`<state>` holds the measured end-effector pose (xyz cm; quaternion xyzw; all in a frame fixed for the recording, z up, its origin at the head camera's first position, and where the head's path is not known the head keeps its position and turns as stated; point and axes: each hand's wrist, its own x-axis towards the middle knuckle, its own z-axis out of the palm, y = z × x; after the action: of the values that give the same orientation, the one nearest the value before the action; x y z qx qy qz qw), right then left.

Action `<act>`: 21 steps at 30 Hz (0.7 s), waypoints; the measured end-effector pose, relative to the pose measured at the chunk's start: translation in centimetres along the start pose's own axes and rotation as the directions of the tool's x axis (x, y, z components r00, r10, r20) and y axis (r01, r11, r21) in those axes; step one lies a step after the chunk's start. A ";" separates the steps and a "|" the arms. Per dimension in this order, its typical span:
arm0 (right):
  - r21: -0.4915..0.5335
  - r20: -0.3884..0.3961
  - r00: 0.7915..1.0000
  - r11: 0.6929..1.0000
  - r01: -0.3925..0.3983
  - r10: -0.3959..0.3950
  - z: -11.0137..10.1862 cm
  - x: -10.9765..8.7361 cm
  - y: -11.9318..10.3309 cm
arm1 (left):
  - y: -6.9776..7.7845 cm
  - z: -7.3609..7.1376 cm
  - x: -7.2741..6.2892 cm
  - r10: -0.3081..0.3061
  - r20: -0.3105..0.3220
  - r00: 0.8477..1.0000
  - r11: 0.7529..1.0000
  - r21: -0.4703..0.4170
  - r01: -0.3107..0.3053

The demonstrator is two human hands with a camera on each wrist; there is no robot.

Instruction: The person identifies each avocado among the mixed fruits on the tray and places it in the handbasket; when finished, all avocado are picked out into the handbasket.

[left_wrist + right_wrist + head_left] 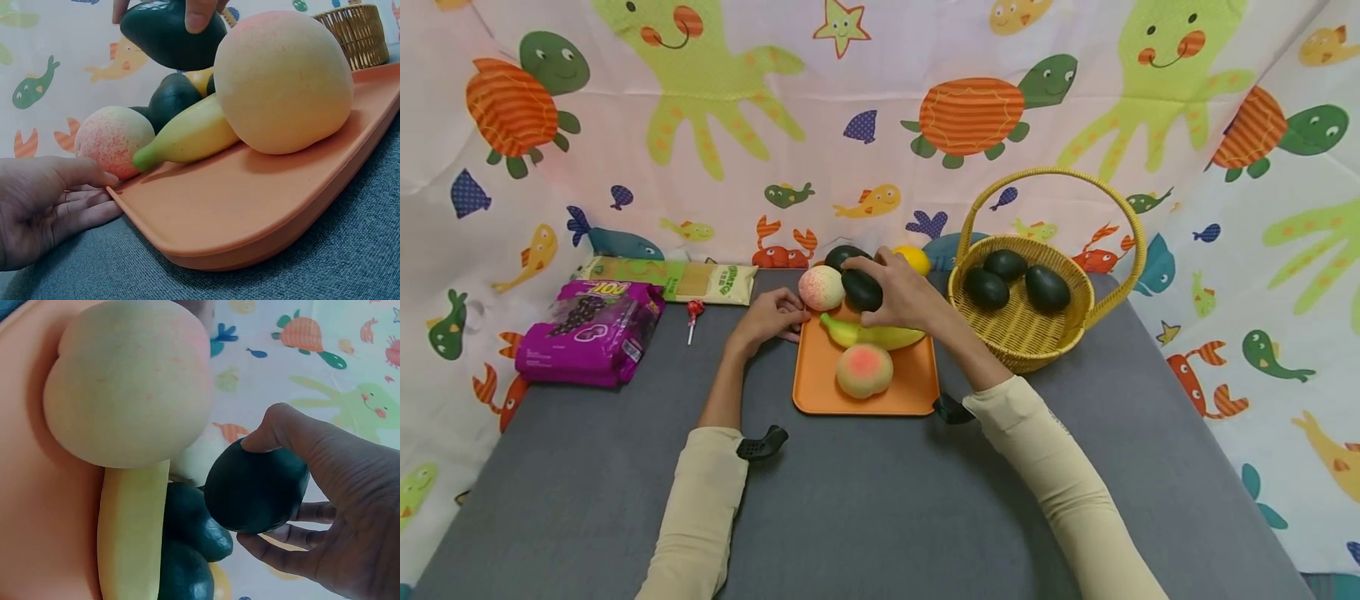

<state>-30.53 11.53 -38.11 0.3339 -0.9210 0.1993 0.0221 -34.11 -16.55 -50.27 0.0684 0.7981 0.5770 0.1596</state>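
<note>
I observe the right hand point(906, 290) pinching a dark avocado point(256, 490) above an orange tray point(820, 392). The left hand point(769, 317) pinches the tray's left edge. A wicker basket point(1011, 329) stands right of the right hand.

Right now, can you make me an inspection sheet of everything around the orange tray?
Surface: grey fabric-covered table.
Job's things: shallow orange tray bearing a curved yellow banana and round pinkish peach; yellow woven basket holding three dark-green oval avocados.
Clutter: shiny purple plastic bag, flat yellow-green packet, red-topped lollipop.
Grips: left hand holds the tray's edge; right hand holds another avocado above the tray.
Cables: nothing seen.
Surroundings: white cloth backdrop with printed sea animals.
</note>
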 end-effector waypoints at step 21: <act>0.046 -0.050 0.995 0.995 -0.083 0.086 -3.4 -1.6 0.4 | 0.5 0.2 -0.2 0.009 0.002 1.000 1.000 0.012 -0.009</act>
<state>-29.83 14.12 -35.43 0.2897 -0.9288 0.2290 0.0304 -33.91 -16.23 -49.88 0.0733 0.8010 0.5730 0.1574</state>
